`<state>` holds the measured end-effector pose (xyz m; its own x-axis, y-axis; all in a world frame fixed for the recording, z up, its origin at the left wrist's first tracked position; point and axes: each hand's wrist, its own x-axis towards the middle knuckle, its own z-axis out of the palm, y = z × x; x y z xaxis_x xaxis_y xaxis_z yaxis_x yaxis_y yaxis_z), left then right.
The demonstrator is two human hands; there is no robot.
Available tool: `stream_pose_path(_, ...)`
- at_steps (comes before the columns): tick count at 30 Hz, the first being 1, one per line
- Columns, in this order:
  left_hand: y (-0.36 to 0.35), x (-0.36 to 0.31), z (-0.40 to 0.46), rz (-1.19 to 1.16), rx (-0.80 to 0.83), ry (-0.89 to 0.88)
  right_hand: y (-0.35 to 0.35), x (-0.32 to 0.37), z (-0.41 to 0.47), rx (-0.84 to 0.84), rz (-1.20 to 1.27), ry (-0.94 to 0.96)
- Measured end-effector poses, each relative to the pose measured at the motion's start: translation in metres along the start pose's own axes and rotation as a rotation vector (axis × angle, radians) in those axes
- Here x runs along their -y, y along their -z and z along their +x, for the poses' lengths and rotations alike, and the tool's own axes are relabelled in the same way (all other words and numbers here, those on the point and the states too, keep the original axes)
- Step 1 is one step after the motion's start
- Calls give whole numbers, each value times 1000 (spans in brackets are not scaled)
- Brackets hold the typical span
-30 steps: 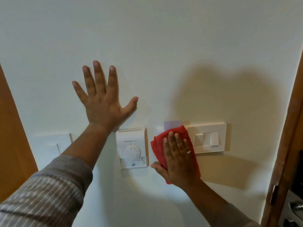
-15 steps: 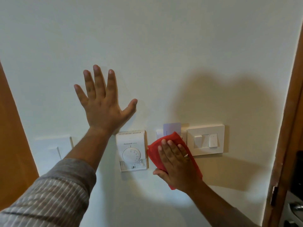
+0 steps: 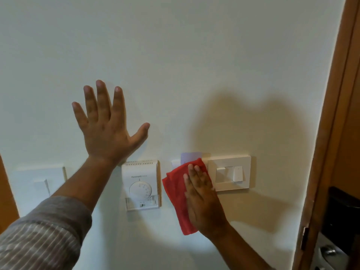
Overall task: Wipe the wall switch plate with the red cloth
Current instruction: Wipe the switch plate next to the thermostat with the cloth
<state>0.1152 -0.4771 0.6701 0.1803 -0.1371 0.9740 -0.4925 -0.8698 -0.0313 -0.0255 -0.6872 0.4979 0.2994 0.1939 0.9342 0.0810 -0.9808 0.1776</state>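
My right hand (image 3: 202,199) presses the red cloth (image 3: 175,186) flat against the white wall, over a small plate with a pale card (image 3: 191,157) sticking up behind it. Most of that plate is hidden by the cloth and hand. Just right of my fingers is a white switch plate (image 3: 245,172) with two rocker switches, uncovered. My left hand (image 3: 105,131) rests flat on the wall above and to the left, fingers spread, holding nothing.
A white dial thermostat (image 3: 142,185) hangs between my two arms. Another white plate (image 3: 39,180) sits on the wall at far left. A wooden door frame (image 3: 331,133) runs down the right edge, with a dark door lock (image 3: 342,217) and metal handle below.
My right hand and the cloth have slid a little left and down on the wall, baring the switch plate's left edge. My left hand stays planted on the wall.
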Motion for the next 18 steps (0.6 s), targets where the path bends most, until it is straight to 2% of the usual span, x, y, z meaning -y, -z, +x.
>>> stream_pose_path(3, 2, -1, 0, 5, 22, 3, 12, 10, 7, -165, 129, -406)
stream_pose_path(5, 2, -1, 1, 0, 22, 4, 15, 18, 9, -228, -14, -547)
stream_pose_path(7, 1, 1, -1, -1, 34, 7, 19, 20, 11, -199, -12, -681)
stream_pose_path(10, 10, -2, 0, 10, 97, 11, 28, 20, 12, -72, 257, -960)
stream_pose_path(14, 32, -4, -20, -196, 183, 56, 39, 38, 9, 42, 619, -1011)
stream_pose_path(18, 70, 0, -125, -447, 173, 173, 41, 70, 12, 133, 797, -1080)
